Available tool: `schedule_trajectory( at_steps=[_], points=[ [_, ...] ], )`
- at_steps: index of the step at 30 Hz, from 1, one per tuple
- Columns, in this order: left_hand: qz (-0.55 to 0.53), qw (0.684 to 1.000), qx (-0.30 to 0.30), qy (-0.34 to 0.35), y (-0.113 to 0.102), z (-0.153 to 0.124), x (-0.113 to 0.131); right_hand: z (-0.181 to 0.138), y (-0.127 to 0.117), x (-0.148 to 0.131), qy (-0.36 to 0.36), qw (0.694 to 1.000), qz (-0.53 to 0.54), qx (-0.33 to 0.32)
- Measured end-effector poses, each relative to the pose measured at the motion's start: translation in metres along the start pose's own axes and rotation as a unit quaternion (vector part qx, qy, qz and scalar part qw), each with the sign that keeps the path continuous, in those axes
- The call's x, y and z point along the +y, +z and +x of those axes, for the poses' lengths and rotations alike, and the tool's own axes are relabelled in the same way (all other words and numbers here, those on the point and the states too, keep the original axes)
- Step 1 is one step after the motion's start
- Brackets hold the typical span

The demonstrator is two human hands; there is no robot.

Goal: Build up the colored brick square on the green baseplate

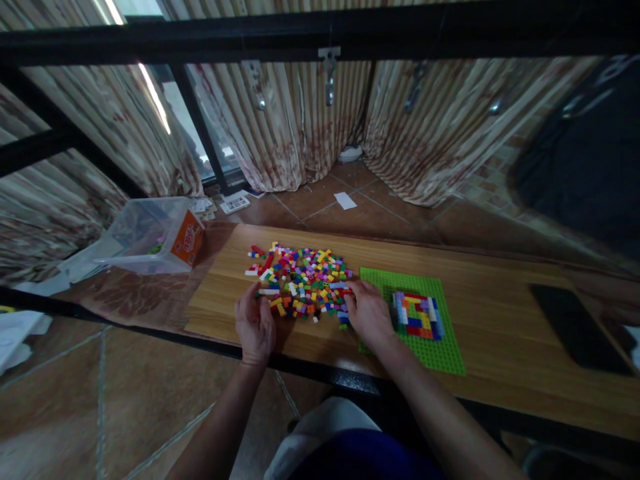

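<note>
A loose heap of small coloured toy bricks [310, 277] lies on the wooden table. My left hand [255, 327] rests at the heap's near left edge, thumb and fingers apart, close to a long white brick [269, 292]. On the right side of the heap is my right hand [371, 313], its fingers bent and its thumb apart from them, beside several blue and green bricks. I make out nothing held in either hand. Right of that hand, a green baseplate [447, 350] carries a low, square multicoloured brick build [417, 317].
A clear plastic bin [145, 230] with an orange label stands left of the heap. A dark flat panel [580, 327] lies at the table's right end. A black metal bar [300, 40] crosses the view above; patterned curtains [280, 133] hang behind the table [505, 333].
</note>
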State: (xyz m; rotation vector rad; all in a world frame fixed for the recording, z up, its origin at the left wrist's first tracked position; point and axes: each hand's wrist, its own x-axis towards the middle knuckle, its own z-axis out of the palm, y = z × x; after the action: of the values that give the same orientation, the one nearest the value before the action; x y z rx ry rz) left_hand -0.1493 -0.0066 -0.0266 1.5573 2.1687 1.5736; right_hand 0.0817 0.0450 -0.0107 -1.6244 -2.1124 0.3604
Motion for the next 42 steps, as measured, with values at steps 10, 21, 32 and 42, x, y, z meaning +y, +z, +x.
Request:
schedule_trajectory(
  at_steps=[10, 21, 32, 42],
  points=[
    [-0.101, 0.986, -0.124, -0.044, 0.001, 0.007, -0.011, 0.021, 0.013, -0.02, 0.004, 0.998, 0.063, -0.006],
    [-0.306, 0.933, -0.121, -0.143, -0.004, 0.007, -0.01, -0.006, -0.009, -0.011, -0.02, 0.974, 0.222, 0.04],
    [-0.011, 0.972, -0.215, 0.098, -0.002, 0.005, 0.005, -0.057, -0.012, -0.01, 0.01, 0.999, 0.044, -0.003],
    [0.051, 0.969, -0.203, 0.13, 0.001, 0.006, 0.004, -0.026, 0.002, -0.041, -0.058, 0.993, 0.104, 0.007]
  ],
)
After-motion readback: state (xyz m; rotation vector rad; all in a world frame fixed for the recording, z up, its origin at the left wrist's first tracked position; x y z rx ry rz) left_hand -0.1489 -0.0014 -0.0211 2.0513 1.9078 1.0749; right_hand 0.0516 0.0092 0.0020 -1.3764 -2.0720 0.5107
